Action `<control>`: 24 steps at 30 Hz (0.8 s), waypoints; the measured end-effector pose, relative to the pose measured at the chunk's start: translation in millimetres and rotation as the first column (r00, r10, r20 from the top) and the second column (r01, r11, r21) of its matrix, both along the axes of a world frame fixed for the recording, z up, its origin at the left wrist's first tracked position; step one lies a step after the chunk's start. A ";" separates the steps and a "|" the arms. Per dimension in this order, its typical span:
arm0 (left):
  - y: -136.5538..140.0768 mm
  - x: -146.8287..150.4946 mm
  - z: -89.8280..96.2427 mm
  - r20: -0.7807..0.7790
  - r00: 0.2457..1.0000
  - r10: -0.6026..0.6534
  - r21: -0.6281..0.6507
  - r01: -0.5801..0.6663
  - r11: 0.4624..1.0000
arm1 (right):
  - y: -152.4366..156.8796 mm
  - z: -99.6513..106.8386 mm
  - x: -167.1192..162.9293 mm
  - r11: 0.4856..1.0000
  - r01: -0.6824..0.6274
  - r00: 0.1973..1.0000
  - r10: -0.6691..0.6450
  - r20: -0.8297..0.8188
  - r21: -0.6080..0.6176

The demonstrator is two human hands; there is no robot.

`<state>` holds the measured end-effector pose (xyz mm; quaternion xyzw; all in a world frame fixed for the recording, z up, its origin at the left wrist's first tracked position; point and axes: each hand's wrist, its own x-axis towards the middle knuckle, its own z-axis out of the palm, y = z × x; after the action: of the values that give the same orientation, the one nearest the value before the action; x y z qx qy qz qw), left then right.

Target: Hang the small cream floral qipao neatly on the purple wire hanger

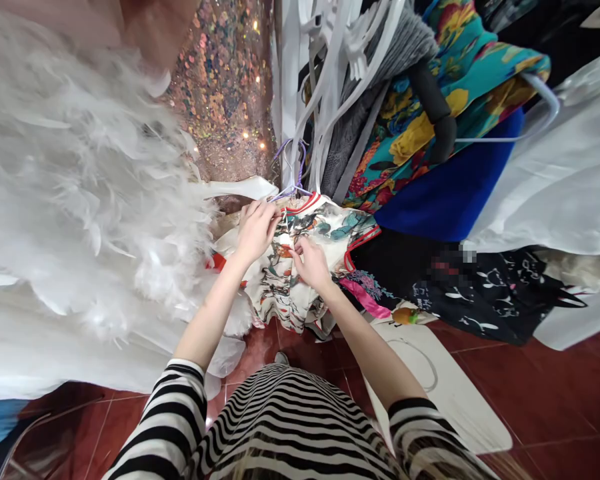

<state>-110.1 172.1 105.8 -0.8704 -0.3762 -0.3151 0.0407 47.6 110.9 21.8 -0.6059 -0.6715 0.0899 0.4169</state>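
Note:
A white garment [330, 227] printed with green, orange and dark figures hangs in front of me, with red striped trim at its neck and armhole. It is on a purple hanger [301, 163]. My left hand [257, 230] is closed, its fingertips pinching the cloth just below the neckline. Lower and to the right, my right hand [311, 261] pinches the front of the same garment near its middle line. What lies between the fingertips is too small to make out beyond the fabric.
White feathered clothing [80, 167] fills the left side, beside a sequinned dress [220, 87]. White hangers [330, 80], a teal floral garment [430, 113] and a black printed cloth [485, 293] crowd the right. A white board [450, 380] lies on the red tiled floor [555, 387].

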 end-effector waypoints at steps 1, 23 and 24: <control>0.1 -4.6 -2.5 0.027 1.000 0.014 0.018 -0.014 1.000 | 1.8 3.7 8.3 0.999 0.005 1.000 -0.005 0.005 0.045; 2.8 -35.6 -18.9 0.410 0.900 0.151 0.103 -0.210 0.972 | 34.8 7.4 136.0 0.876 0.372 0.890 -0.244 -0.384 0.306; 2.1 -34.3 -15.7 0.412 0.897 0.158 0.100 -0.217 0.971 | 35.8 5.5 138.1 0.882 0.376 0.877 -0.240 -0.416 0.285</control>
<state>-144.4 174.2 90.1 -0.7417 -0.4349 -0.5076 0.0553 185.7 146.7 27.4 -0.5927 -0.4790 0.0096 0.6474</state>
